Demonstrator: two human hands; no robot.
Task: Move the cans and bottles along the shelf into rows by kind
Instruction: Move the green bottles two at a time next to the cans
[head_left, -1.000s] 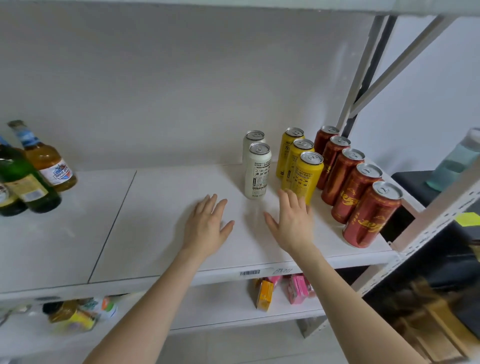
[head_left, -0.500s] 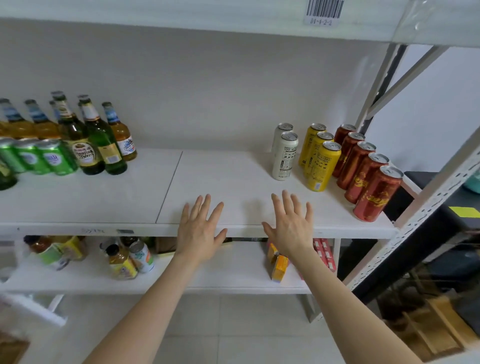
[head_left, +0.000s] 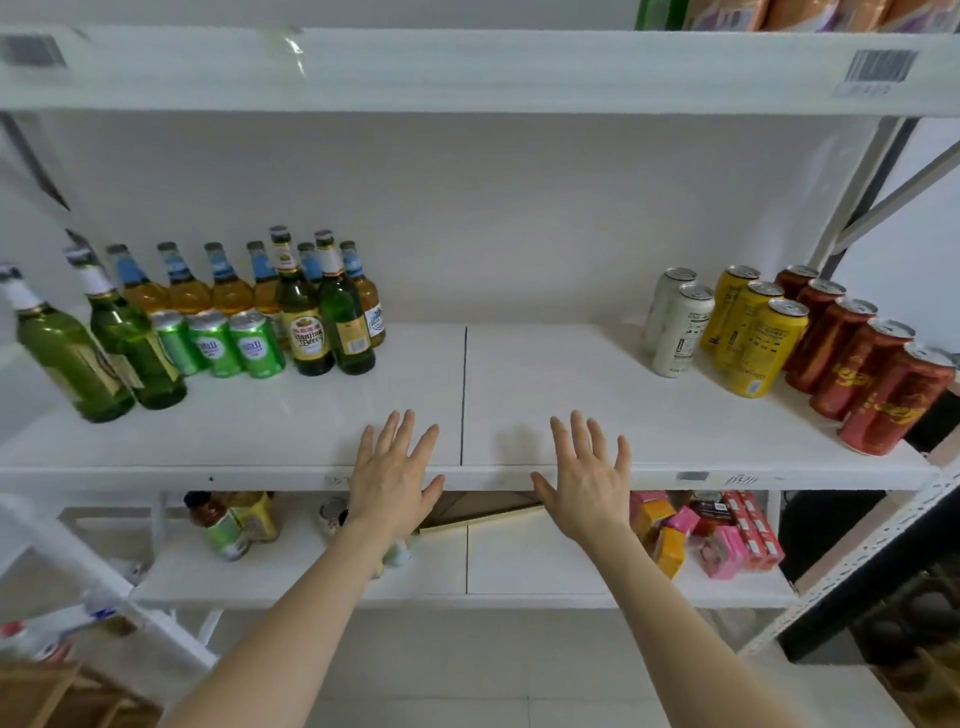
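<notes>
Holding nothing, both spread wide: left hand (head_left: 392, 478), right hand (head_left: 587, 480) at shelf (head_left: 545, 395) front edge; beer bottles (head_left: 306, 312), green cans (head_left: 215, 343) well left, red cans (head_left: 857, 364) well right

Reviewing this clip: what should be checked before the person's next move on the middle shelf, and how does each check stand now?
1. Left hand free: ok, fingers straight, holding nothing.
2. Right hand free: ok, likewise.
3. White cans, yellow cans and red cans each in their own row: ok.
4. Green bottles together: not ok. Two stand right of the green cans, and two far-left bottles stand apart.
5. Bare shelf in the middle for sliding: ok.
6. Amber bottles in one full back row: cannot tell, partly hidden.
</notes>
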